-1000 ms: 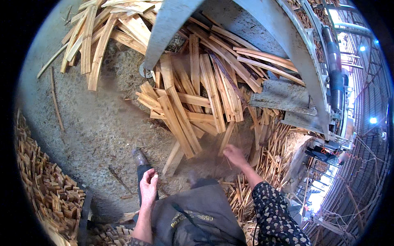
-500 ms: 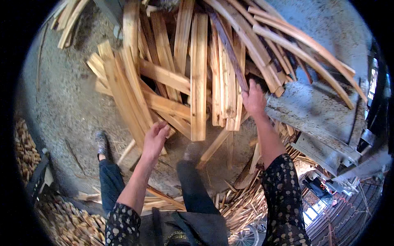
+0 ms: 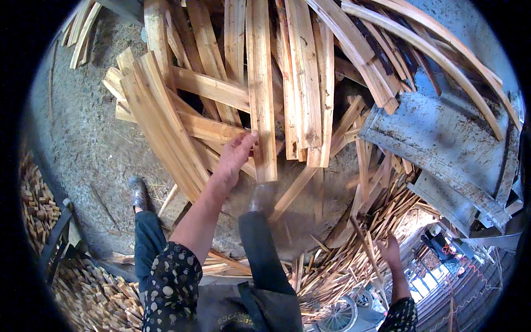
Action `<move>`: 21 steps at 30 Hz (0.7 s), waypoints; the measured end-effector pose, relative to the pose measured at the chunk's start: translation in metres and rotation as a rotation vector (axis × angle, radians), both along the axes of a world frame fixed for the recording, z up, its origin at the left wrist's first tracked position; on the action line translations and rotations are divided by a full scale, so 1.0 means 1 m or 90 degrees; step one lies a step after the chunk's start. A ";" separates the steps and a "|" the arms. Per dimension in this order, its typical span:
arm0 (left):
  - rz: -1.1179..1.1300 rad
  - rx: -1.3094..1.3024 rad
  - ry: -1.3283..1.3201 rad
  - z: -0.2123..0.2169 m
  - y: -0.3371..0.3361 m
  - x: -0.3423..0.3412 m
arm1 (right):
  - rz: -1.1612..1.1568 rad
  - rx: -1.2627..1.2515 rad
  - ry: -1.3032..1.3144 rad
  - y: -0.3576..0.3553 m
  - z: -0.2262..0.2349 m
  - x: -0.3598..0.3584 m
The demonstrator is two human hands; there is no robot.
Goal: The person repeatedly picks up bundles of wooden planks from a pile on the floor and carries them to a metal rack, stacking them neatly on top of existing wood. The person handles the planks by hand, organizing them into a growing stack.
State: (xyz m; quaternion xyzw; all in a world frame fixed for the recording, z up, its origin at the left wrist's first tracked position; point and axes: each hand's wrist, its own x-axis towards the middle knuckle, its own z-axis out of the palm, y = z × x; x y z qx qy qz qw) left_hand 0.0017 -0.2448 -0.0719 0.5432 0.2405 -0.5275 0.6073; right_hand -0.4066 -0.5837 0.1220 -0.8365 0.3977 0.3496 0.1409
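our left hand (image 3: 236,157) at a long wooden plank (image 3: 261,94), fingers curled, grip unclear to us, our right hand (image 3: 391,254) lower right of that plank, fingers parted, beside a wooden strip (image 3: 365,242)

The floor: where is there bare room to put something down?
There's mostly bare floor left of the slanting boards, beyond the left shoe. It's crowded with long boards near the left hand, wood blocks at lower left, and thin sticks at lower right.

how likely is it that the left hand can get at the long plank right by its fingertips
Very likely yes: the left hand is right at the left edge of the long plank, and nothing visible covers that plank's near end.
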 end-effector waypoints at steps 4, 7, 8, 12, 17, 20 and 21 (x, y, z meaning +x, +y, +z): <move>0.067 -0.026 0.041 -0.021 -0.006 -0.006 | -0.268 0.240 -0.315 0.051 -0.109 0.223; 0.113 -0.095 0.051 -0.032 -0.015 -0.013 | -0.155 0.174 -0.441 0.109 -0.141 0.350; 0.091 -0.082 0.016 -0.023 -0.023 -0.014 | -0.061 0.119 -0.491 0.123 -0.143 0.364; 0.115 -0.047 -0.055 -0.019 -0.032 -0.022 | 0.166 -0.034 -0.396 0.164 -0.138 0.354; 0.065 -0.017 0.012 -0.031 -0.031 -0.021 | -0.331 0.085 -0.500 0.155 -0.163 0.281; 0.088 -0.027 0.040 -0.031 -0.028 -0.023 | -0.824 0.324 -0.573 0.173 -0.167 0.279; 0.107 -0.029 0.045 -0.032 -0.030 -0.024 | -0.902 0.309 -0.585 0.175 -0.176 0.277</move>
